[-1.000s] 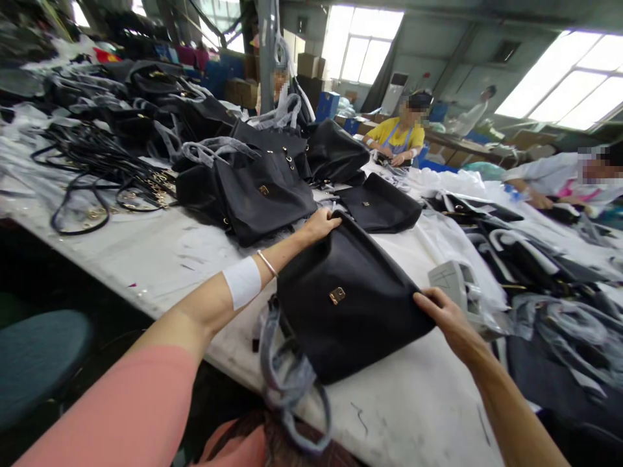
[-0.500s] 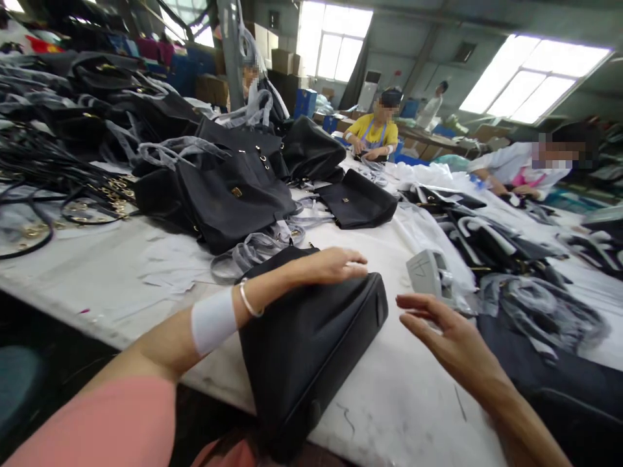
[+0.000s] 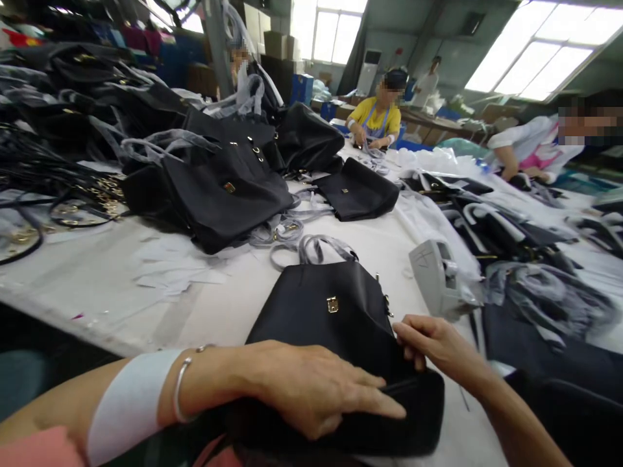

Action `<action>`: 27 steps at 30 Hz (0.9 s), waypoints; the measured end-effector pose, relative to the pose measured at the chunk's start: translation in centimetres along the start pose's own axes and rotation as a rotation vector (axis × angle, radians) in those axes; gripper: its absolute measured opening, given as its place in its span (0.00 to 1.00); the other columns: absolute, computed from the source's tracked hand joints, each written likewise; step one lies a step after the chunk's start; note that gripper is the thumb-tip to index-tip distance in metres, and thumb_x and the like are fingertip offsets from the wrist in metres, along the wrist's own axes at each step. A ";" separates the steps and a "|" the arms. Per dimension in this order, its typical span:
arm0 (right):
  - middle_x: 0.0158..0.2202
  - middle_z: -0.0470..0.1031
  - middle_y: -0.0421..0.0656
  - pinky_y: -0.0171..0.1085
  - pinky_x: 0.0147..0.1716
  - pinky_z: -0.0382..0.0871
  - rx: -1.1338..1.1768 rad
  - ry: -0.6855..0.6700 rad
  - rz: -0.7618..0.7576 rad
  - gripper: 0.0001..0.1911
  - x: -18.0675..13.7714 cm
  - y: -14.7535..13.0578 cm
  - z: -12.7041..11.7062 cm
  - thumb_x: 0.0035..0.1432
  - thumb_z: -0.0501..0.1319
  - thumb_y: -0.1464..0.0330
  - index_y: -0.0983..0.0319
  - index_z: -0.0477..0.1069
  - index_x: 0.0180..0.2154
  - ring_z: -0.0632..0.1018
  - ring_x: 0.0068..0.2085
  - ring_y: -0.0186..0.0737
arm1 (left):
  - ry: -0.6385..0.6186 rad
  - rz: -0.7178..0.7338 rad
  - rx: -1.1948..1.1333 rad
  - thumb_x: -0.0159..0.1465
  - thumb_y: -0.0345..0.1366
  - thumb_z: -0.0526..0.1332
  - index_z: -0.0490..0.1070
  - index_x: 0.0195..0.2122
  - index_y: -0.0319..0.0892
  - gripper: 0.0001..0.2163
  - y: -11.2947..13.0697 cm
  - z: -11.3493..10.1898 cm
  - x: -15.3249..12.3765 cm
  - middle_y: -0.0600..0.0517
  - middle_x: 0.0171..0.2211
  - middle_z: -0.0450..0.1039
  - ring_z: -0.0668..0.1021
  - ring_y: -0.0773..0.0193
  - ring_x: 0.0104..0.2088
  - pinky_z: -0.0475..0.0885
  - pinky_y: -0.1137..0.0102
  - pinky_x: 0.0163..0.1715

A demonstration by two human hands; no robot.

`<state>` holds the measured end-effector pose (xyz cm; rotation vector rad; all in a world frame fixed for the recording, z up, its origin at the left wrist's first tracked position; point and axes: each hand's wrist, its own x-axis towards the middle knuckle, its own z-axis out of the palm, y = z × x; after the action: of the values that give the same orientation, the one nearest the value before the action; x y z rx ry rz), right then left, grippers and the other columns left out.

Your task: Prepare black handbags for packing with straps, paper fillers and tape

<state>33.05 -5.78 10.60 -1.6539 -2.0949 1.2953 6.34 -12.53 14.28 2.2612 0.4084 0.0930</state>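
A black handbag (image 3: 327,310) with a small gold clasp lies flat on the white table (image 3: 219,305) right in front of me, its grey-wrapped handles pointing away. My left hand (image 3: 311,386) rests flat on the bag's near edge with the fingers stretched out to the right. At that same near right edge my right hand (image 3: 431,344) pinches the bag's material, fingers curled in.
A pile of black handbags (image 3: 219,181) and loose black straps (image 3: 43,188) fills the left of the table. One small black bag (image 3: 357,191) lies further back. A grey device (image 3: 435,275) stands to the right, beside more wrapped bags (image 3: 506,240). Other people work at the far end.
The bag was turned over and now lies clasp-up with handles away from me. My left hand slid to its near edge, and my right hand, open half a second ago, now pinches the bag.
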 end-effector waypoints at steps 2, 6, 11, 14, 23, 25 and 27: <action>0.22 0.73 0.41 0.35 0.22 0.64 0.140 0.076 0.053 0.26 -0.6 1.5 -0.6 0.55 0.56 0.45 0.62 0.71 0.27 0.71 0.21 0.35 | -0.024 -0.005 -0.045 0.60 0.25 0.52 0.44 0.68 0.43 0.34 0.3 0.2 0.0 0.47 0.64 0.58 0.65 0.58 0.62 0.64 0.67 0.59; 0.32 0.76 0.45 0.37 0.30 0.69 0.173 0.380 0.045 0.24 1.0 3.8 -1.5 0.52 0.61 0.49 0.63 0.75 0.38 0.75 0.32 0.40 | -0.039 -0.086 -0.054 0.59 0.26 0.56 0.47 0.68 0.44 0.35 0.7 0.3 0.3 0.47 0.61 0.63 0.71 0.54 0.58 0.67 0.64 0.57; 0.45 0.76 0.44 0.38 0.42 0.67 0.196 0.245 -0.086 0.25 5.5 3.2 -2.2 0.55 0.59 0.49 0.60 0.75 0.44 0.74 0.45 0.43 | -0.027 -0.062 -0.085 0.58 0.24 0.56 0.50 0.67 0.44 0.35 1.2 0.5 0.5 0.48 0.63 0.61 0.67 0.56 0.60 0.64 0.66 0.60; 0.32 0.75 0.40 0.34 0.34 0.64 0.215 0.051 -0.127 0.24 7.2 1.0 -2.2 0.56 0.57 0.47 0.62 0.74 0.34 0.72 0.34 0.37 | -0.007 -0.048 -0.125 0.58 0.24 0.56 0.51 0.66 0.44 0.34 1.2 0.8 0.3 0.49 0.63 0.60 0.66 0.58 0.61 0.61 0.68 0.61; 0.20 0.68 0.36 0.29 0.19 0.58 0.494 -0.073 0.071 0.24 7.4 -2.3 -2.2 0.46 0.68 0.48 0.63 0.68 0.27 0.67 0.21 0.29 | -0.024 -0.032 -0.199 0.64 0.28 0.52 0.52 0.66 0.47 0.28 1.5 1.9 -0.2 0.54 0.63 0.59 0.64 0.64 0.62 0.55 0.69 0.65; 0.24 0.74 0.40 0.31 0.23 0.65 0.570 -0.107 0.166 0.24 8.0 -0.2 -2.2 0.44 0.70 0.49 0.63 0.71 0.28 0.72 0.24 0.33 | -0.019 -0.017 -0.181 0.67 0.30 0.49 0.53 0.66 0.47 0.25 1.6 2.5 -0.3 0.55 0.64 0.58 0.61 0.66 0.64 0.48 0.68 0.67; 0.28 0.77 0.45 0.34 0.28 0.70 0.516 -0.124 0.250 0.25 8.7 2.2 -1.9 0.46 0.67 0.48 0.64 0.73 0.29 0.76 0.28 0.39 | -0.036 -0.005 -0.188 0.66 0.30 0.49 0.53 0.66 0.47 0.26 1.6 2.8 -0.4 0.55 0.64 0.57 0.60 0.66 0.65 0.46 0.67 0.67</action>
<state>32.50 2.64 7.08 -1.6566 -1.4539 1.8615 6.93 -15.66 13.57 2.0740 0.3700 0.0847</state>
